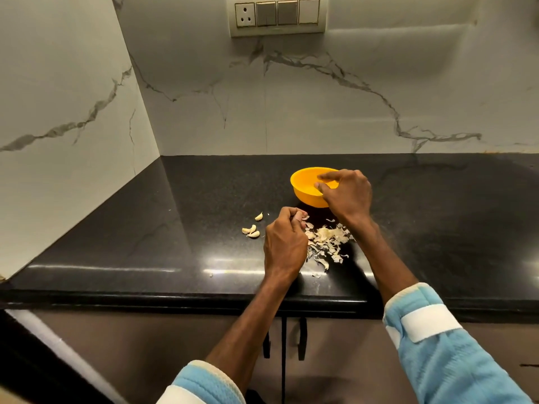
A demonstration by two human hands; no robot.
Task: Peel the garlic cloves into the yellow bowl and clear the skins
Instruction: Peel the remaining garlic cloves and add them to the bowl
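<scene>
My right hand (347, 196) hovers, fingers apart, over the yellow bowl (303, 191); left hand (287, 240) curled around scraps. Remaining cloves (251, 230) left of my fingers: small, slippery, pinch mid-body.

Left hand (284, 244) curled closed; right hand (347, 193) fingers spread.

Light-blue fuzzy sleeves (443, 345), cream cuffs, white strap bands.

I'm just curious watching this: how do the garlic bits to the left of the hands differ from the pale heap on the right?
The garlic cloves are few, plump, curved and lie apart from one another; the skins are many thin, flaky scraps in a loose pile. The cloves sit left of the left hand; the skins lie between the two arms. Both are pale and rest on the black counter.
</scene>
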